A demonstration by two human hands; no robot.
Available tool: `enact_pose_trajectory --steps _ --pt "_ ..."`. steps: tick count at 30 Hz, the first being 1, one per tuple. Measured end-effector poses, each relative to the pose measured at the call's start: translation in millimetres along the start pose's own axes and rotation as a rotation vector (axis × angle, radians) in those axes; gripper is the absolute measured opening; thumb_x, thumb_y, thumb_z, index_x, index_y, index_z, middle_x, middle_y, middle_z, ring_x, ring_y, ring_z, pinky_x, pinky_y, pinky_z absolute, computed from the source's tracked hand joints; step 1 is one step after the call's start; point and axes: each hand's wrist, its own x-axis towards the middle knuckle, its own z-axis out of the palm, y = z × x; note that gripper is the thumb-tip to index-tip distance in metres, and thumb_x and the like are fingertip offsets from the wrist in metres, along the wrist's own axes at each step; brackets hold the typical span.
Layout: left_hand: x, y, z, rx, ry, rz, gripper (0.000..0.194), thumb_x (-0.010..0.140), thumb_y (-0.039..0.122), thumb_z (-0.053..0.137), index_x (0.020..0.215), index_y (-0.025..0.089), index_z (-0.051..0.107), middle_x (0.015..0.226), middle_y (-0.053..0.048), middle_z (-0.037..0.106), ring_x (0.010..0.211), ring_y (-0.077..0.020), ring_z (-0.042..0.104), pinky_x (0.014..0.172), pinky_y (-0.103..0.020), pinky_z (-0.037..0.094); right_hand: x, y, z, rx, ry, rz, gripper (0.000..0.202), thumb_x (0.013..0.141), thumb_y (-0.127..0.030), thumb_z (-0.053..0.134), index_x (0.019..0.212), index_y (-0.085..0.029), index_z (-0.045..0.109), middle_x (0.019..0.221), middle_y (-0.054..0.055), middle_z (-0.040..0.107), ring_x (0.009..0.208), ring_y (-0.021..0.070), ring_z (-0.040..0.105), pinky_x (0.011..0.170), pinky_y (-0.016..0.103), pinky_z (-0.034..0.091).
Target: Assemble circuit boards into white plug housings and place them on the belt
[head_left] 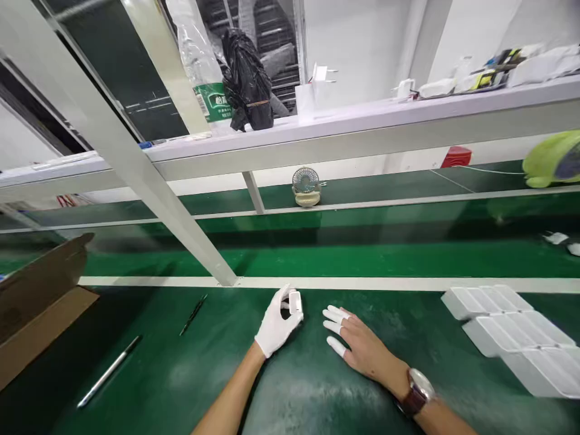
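Observation:
My left hand (277,324), in a white glove, is closed around a small white rectangular part (295,302) just above the green worktop (181,374). To its right, my right hand (353,339) hovers low over the worktop with fingers spread and nothing in it. White covers sit on several of its fingertips, and a watch is on that wrist. The two hands are apart.
White trays (516,338) stand at the right. A silver pen-like tool (110,371) and a dark tweezer-like tool (193,315) lie left. An open cardboard box (45,326) is at the far left. A slanted white post (172,211) rises behind, near a small fan (307,186).

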Motion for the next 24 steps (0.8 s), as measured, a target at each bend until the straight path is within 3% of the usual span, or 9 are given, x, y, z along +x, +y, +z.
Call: enact_pose_trajectory --steps 5,9,13,20,24 --pt "-1.6 3.8 1.3 0.131 0.020 0.003 0.068 0.077 0.026 0.071 0.140 0.021 0.046 0.128 -0.008 0.056 0.090 -0.0171 0.057 0.090 -0.040 0.051 -2.1 -2.0 -0.4 0.003 0.015 0.000 0.036 0.100 -0.023 0.052 0.136 -0.020 0.055 0.142 0.013 0.058 0.140 0.0288 0.047 0.115 0.056 0.042" --pt "0.7 6.1 2.5 0.185 -0.001 0.088 0.060 0.067 0.025 0.081 0.123 0.023 0.061 0.118 -0.006 0.058 0.093 -0.0192 0.058 0.084 -0.037 0.051 -0.5 -4.1 -3.4 -0.016 -0.001 -0.003 0.038 0.101 -0.022 0.052 0.138 -0.018 0.053 0.142 0.015 0.058 0.141 0.0286 0.046 0.116 0.055 0.041" --pt "2.2 11.2 1.7 0.155 -0.004 0.066 0.058 0.061 0.020 0.085 0.114 0.022 0.064 0.113 -0.005 0.059 0.096 -0.0196 0.060 0.085 -0.036 0.051 -0.4 -4.9 -5.2 -0.020 -0.009 -0.005 0.039 0.101 -0.022 0.051 0.140 -0.018 0.052 0.143 0.014 0.057 0.141 0.0275 0.045 0.117 0.055 0.041" --pt "0.1 7.0 -0.7 0.157 -0.052 0.119 0.056 0.076 0.023 0.072 0.131 0.024 0.057 0.126 -0.008 0.056 0.103 -0.0193 0.060 0.091 -0.038 0.052 -0.5 -4.1 -4.2 -0.031 -0.013 -0.004 0.039 0.101 -0.023 0.051 0.140 -0.018 0.052 0.144 0.015 0.057 0.142 0.0281 0.045 0.116 0.056 0.041" --pt "-0.8 0.9 2.4 0.171 -0.014 0.088 0.064 0.076 0.024 0.072 0.137 0.023 0.052 0.132 -0.009 0.054 0.102 -0.0197 0.061 0.093 -0.040 0.053 -0.3 -5.2 -4.4 -0.039 -0.016 -0.003 0.038 0.102 -0.023 0.051 0.139 -0.018 0.052 0.144 0.015 0.056 0.141 0.0283 0.046 0.116 0.056 0.041"
